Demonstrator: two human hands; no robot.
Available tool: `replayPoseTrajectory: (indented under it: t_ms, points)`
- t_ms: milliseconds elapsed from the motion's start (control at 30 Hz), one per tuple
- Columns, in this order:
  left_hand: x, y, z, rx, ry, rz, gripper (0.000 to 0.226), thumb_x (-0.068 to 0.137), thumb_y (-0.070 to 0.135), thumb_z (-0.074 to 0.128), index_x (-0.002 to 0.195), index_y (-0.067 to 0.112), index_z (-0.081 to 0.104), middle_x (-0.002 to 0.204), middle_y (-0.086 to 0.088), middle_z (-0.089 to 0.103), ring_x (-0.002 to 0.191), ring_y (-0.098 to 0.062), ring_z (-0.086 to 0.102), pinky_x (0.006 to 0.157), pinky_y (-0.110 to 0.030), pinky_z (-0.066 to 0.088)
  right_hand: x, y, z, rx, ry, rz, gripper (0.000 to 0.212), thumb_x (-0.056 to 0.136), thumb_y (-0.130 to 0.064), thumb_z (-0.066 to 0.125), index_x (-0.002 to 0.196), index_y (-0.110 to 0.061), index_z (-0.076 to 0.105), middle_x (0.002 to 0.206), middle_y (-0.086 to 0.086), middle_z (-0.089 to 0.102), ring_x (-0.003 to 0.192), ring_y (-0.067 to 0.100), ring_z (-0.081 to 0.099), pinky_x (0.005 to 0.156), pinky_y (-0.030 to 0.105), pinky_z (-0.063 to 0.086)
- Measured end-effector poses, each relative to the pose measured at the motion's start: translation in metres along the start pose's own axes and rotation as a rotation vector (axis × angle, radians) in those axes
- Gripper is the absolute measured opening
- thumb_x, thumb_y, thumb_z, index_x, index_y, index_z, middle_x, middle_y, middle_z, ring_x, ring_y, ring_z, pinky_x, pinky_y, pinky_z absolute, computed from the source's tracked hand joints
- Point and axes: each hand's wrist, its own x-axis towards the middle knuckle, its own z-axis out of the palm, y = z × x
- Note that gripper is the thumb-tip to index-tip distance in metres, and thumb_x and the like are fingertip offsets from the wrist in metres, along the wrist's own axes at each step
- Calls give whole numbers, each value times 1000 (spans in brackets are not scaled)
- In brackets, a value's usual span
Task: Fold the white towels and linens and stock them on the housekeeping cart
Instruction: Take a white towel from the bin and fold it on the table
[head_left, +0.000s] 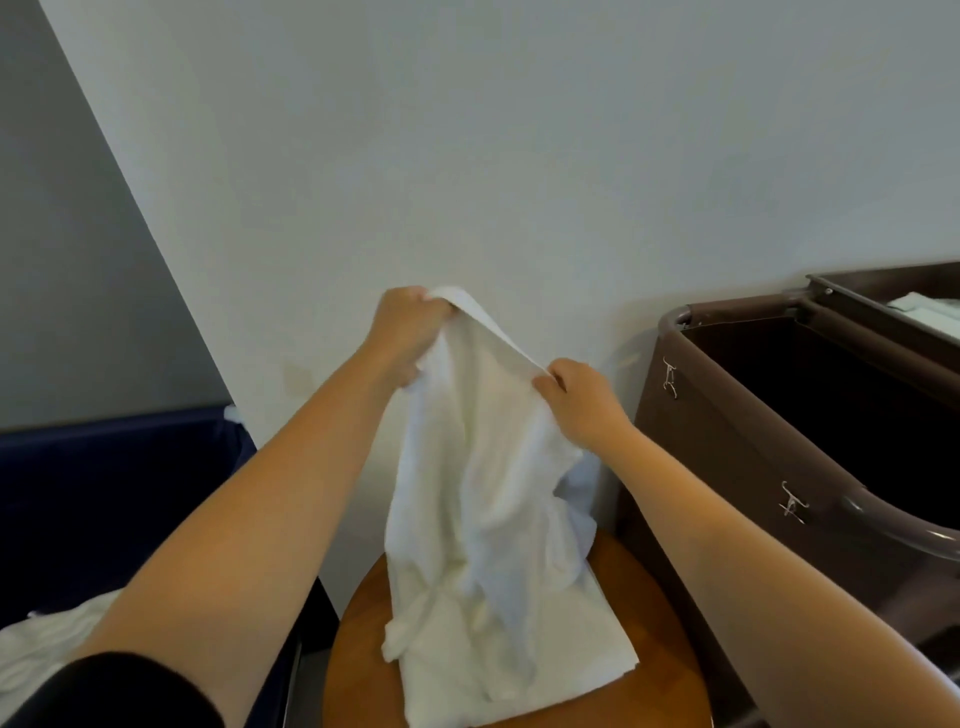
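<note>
A white towel (483, 509) hangs crumpled from both of my hands, its lower end resting on a round wooden table (644, 623). My left hand (408, 332) grips the towel's top edge, raised highest. Lower and to the right, my right hand (579, 397) pinches the same edge. The brown housekeeping cart (737, 447) stands at the right, with a dark open bin and folded white linen (919, 306) on its far tray.
A dark blue laundry bin (104, 499) at the left holds more white linens (47, 649). A pale wall rises directly behind the table. The cart's rim and the table edge sit close together.
</note>
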Motion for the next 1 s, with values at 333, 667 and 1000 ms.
replayPoseTrajectory:
  t_ms: [333,667,1000]
  points:
    - [-14,-65,22,255,-101,-64,71,78,16,73,138,14,37,111,1,45,103,-22,52,80,-31,44,-12,4,24,200,28,-17,19,102,-23,33,91,-10,42,69,-4,43,59,11,38,50,19,29]
    - [-58,-127,56,-329,-402,-486,21,89,-5,49,105,-6,63,79,-11,65,67,-16,66,66,-24,58,-45,31,67,460,-203,185,18,96,-17,50,114,-18,49,69,-3,44,60,7,44,51,12,37]
    - [-77,-206,78,484,-513,-11,14,80,18,71,75,16,59,74,6,48,66,-12,49,60,-21,39,-87,72,95,405,-281,304,16,92,-8,55,104,-18,51,85,1,53,74,12,50,57,13,41]
